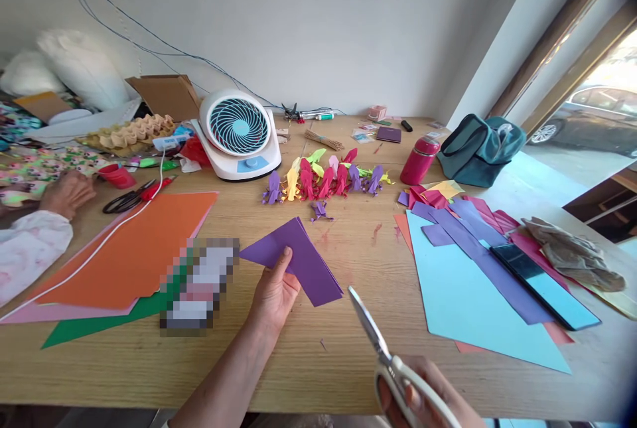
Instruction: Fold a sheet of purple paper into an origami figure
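Folded purple paper [318, 272] is pinched in my left hand [279, 288], thumb on top, over the middle of the table. The paper has several layers and a pointed left end. My right hand [428, 391] grips a pair of scissors [381, 342] by its white handles, at the lower right. The blades look nearly closed, and their tip points up and left, just short of the paper's right corner. A tiny purple scrap [323, 344] lies on the wood below. Beyond the paper stand several folded paper figures [326, 182] in purple, red, yellow and green.
Orange sheets [124, 255] and a blurred-out rectangle [202, 285] lie left; light blue paper [462, 308], purple strips and a phone [542, 285] lie right. Behind are a fan [239, 126], a pink bottle [419, 161] and a teal bag [480, 149]. Another person's hand [70, 192] rests far left.
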`<state>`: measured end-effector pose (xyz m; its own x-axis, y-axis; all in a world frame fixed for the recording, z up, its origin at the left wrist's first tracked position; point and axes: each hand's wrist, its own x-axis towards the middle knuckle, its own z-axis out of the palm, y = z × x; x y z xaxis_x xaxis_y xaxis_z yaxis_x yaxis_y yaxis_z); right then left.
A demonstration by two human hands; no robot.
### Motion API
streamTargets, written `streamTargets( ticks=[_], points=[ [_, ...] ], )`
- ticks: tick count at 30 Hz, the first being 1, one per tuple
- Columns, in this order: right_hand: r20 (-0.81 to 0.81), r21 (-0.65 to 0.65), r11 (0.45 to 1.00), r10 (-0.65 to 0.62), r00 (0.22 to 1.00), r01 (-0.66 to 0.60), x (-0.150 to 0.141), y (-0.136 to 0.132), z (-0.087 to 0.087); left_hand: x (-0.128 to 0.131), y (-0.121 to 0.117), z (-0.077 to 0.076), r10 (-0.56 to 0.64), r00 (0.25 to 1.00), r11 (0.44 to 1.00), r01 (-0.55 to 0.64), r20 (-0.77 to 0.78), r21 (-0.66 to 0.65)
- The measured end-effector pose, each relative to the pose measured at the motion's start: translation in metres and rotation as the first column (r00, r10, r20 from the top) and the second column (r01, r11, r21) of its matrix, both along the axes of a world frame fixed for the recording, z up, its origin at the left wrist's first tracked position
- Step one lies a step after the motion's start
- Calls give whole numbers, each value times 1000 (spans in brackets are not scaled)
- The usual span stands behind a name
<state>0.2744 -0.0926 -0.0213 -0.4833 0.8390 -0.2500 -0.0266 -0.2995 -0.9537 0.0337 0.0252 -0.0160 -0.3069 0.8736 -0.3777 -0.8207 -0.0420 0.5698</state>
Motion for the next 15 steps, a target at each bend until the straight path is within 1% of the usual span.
streamTargets(
  ticks=[1, 2, 3, 4, 5, 6, 8, 11, 13, 15],
  points=[
    [-11, 54, 998, 39, 999, -38, 3, 10, 4, 2, -2, 0, 2, 1000, 1000, -1, -26, 28],
    [15, 124, 992, 12, 1000, -14, 4, 22, 8, 4, -3, 0, -4, 998, 998, 8, -59, 66],
    [71, 228, 972, -68, 995, 50, 3, 34, 14, 6, -6, 1, -14, 995, 994, 25, -101, 109],
    [136, 318, 941, -167, 977, 117, -1, 47, 19, 9, -8, 1, -24, 989, 988, 46, -149, 151],
    [184, 391, 908, -237, 954, 150, -6, 59, 25, 11, -10, 1, -30, 979, 982, 66, -200, 179],
    [223, 428, 888, -282, 933, 166, -13, 71, 30, 12, -11, 0, -27, 967, 976, 80, -252, 200],
    [215, 462, 868, -308, 927, 182, -28, 88, 38, 14, -13, -4, -11, 936, 972, 93, -353, 217],
    [154, 503, 844, -297, 943, 184, -49, 101, 42, 10, -13, -15, 2, 863, 970, 120, -506, 209],
    [92, 488, 844, -304, 948, 223, -58, 103, 42, 5, -15, -20, -4, 779, 959, 181, -627, 219],
    [21, 443, 855, -312, 950, 271, -62, 104, 41, 0, -18, -19, -15, 650, 921, 305, -760, 243]
  ],
)
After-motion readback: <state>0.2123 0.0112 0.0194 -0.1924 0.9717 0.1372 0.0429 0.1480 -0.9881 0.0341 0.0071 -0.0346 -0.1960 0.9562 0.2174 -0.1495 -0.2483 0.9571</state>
